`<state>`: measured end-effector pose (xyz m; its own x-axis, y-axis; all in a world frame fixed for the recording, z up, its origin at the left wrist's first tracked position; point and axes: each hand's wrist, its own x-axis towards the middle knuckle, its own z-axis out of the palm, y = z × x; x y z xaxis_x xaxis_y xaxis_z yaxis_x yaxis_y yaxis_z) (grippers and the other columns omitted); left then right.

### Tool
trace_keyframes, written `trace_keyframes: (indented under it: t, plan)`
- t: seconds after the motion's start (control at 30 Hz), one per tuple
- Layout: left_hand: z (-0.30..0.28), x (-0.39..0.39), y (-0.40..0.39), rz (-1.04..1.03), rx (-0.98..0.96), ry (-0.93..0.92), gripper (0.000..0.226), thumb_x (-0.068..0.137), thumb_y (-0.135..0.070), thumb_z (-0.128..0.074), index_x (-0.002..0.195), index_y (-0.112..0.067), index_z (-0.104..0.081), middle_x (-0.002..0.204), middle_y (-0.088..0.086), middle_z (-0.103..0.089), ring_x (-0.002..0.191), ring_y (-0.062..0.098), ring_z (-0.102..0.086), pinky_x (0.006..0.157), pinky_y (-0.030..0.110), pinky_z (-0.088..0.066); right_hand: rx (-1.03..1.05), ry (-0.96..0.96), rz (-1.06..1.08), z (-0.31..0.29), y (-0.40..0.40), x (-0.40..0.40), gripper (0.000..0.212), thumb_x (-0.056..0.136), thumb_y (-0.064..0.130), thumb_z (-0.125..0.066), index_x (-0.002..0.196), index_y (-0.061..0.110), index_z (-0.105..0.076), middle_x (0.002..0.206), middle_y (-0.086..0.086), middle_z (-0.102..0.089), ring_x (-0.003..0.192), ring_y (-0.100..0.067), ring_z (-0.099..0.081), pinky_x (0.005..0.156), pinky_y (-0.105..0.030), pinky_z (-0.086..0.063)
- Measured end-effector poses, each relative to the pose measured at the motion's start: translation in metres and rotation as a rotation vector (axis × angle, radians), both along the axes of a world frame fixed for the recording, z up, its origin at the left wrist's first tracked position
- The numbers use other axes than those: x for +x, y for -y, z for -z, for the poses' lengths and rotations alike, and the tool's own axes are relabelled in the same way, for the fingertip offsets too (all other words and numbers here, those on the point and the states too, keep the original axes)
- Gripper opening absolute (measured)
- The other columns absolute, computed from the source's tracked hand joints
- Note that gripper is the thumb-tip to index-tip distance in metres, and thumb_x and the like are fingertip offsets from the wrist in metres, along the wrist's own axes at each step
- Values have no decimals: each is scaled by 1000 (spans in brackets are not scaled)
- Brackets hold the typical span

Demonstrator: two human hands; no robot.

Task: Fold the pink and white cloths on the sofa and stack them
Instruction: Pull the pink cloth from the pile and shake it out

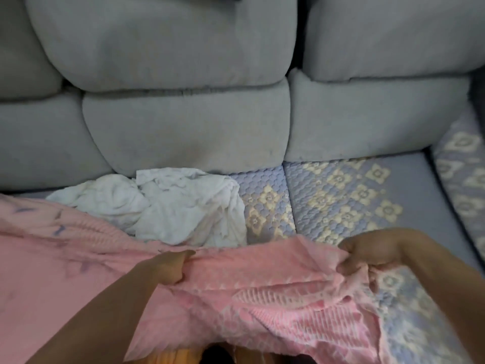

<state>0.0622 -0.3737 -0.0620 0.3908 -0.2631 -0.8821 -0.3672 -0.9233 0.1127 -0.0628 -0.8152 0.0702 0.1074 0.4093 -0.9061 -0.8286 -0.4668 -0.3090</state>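
Note:
A large pink cloth with a woven pattern spreads over the front of the sofa seat, from the left edge to past the middle. My left hand grips its upper edge near the centre. My right hand pinches the same edge further right, so the stretch between them is pulled taut. A crumpled white cloth lies unfolded behind the pink one, against the backrest.
The sofa seat carries a quilted blue cover with cream flower shapes, bare to the right of the cloths. Grey back cushions rise behind. A second covered seat section runs off at the far right.

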Motion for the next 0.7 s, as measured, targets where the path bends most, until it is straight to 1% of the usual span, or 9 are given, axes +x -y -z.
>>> trace_keyframes:
  t: [0.1,0.17,0.27,0.33,0.43,0.5,0.6,0.67,0.7]
  plan:
    - [-43,-2,13,4,74,-6,36,94,-25,-46,128,-17,-57,117,9,-64,87,21,-70,62,23,-53,-101,7,-86,-36,-2,-4,10,90,14,-67,97,7,-69,77,-12,-65,47,-9,-55,54,-31,-59]
    - [-68,1,17,-73,171,-72,32,94,-15,-43,118,-4,-61,107,17,-67,65,25,-72,43,24,-51,-246,-57,-247,-42,-14,-13,6,98,10,-59,101,10,-63,71,-4,-64,49,-10,-53,53,-32,-59]
    - [-124,32,35,-136,313,-212,33,90,-9,-56,119,5,-65,108,22,-73,83,34,-75,75,42,-61,-439,-150,-363,-54,-20,-9,8,102,12,-51,102,5,-54,72,-8,-46,52,-15,-58,62,-39,-59]
    - [-174,82,60,-135,266,8,36,89,-10,-57,122,2,-64,101,18,-76,91,33,-75,86,44,-60,-617,-89,-333,-84,5,22,21,103,12,-45,86,2,-50,67,-8,-43,49,-17,-61,62,-38,-59]
    - [-253,177,112,-329,-173,560,28,95,-9,-53,117,1,-65,111,19,-71,104,35,-68,83,38,-55,-984,371,-41,-166,62,99,18,94,-2,-50,77,-2,-55,64,-17,-55,58,-26,-62,68,-40,-59]
    - [-309,218,153,-491,-584,821,25,96,-8,-51,116,1,-64,120,21,-66,104,32,-64,86,38,-50,-1261,866,393,-218,91,149,11,91,1,-57,99,-4,-64,90,-24,-68,86,-34,-68,79,-39,-54]
    - [-360,219,210,-697,-1211,584,59,98,-13,-54,152,-18,-31,142,-2,-44,110,17,-54,89,31,-46,-1034,1251,1094,-253,88,195,64,93,15,-60,149,5,-30,140,-17,-50,119,-28,-57,81,-31,-46]
    - [-353,189,229,-733,-1328,389,89,96,-7,-58,160,-27,1,158,-6,-26,135,23,-46,101,39,-47,-919,1307,1089,-236,70,194,85,88,9,-67,155,4,-15,144,-13,-44,119,-20,-53,85,-26,-45]
    - [-334,170,234,-691,-1326,336,92,96,-3,-59,160,-28,3,163,-2,-21,142,26,-38,110,44,-42,-918,1311,964,-207,63,187,86,87,5,-68,155,2,-15,144,-13,-43,124,-21,-49,93,-23,-41]
